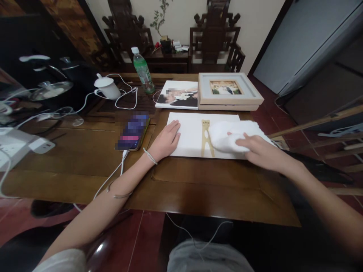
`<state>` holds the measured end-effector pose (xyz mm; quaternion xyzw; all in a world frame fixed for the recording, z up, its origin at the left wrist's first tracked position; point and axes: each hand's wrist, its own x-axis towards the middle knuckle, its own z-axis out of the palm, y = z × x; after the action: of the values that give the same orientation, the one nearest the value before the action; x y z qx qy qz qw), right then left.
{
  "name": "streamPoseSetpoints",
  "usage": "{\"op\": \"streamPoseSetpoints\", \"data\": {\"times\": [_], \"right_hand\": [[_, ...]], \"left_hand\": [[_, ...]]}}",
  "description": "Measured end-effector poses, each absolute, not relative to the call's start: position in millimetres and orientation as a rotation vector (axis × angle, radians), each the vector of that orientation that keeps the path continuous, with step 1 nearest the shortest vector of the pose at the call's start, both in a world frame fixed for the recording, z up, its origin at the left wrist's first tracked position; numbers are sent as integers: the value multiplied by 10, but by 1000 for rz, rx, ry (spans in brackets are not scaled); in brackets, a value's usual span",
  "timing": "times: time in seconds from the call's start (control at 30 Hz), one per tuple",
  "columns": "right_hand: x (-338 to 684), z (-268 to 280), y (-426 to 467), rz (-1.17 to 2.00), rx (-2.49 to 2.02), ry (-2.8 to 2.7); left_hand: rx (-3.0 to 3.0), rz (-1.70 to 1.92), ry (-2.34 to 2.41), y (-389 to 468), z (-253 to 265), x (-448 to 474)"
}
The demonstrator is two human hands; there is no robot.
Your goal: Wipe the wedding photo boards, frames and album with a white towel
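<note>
On the brown wooden table [198, 181], toward its right edge, lies a flat, white, rectangular board [188, 138]. A bunched white cloth [227, 134] fills the grip of the right hand [256, 151]; the left hand [167, 139], fingers flat, should steady the board against wiping.

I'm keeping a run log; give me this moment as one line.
left hand: resting on white panel | right hand: gripping white cloth over panel's right end | beyond: framed photo

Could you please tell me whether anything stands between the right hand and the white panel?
Yes: the white cloth in the right hand, over the right part of the white panel. Nothing else visible stands between them.
</note>
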<state>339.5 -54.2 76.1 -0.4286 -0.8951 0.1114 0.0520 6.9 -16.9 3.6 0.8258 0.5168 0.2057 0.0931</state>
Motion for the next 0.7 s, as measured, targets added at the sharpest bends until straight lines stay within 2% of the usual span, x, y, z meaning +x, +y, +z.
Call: {"op": "streamPoseSetpoints", "data": {"times": [0.2,0.37,0.7], "right_hand": [[3100,666,102,174,-1372,-2623],[3011,524,-143,65,-1387,-2618],[3312,835,-1168,477,-1230,-2790]], "left_hand": [[2456,603,1537,-175,44,76],[2449,603,1537,-176,45,72],[2438,640,1528,-172,29,72]]}}
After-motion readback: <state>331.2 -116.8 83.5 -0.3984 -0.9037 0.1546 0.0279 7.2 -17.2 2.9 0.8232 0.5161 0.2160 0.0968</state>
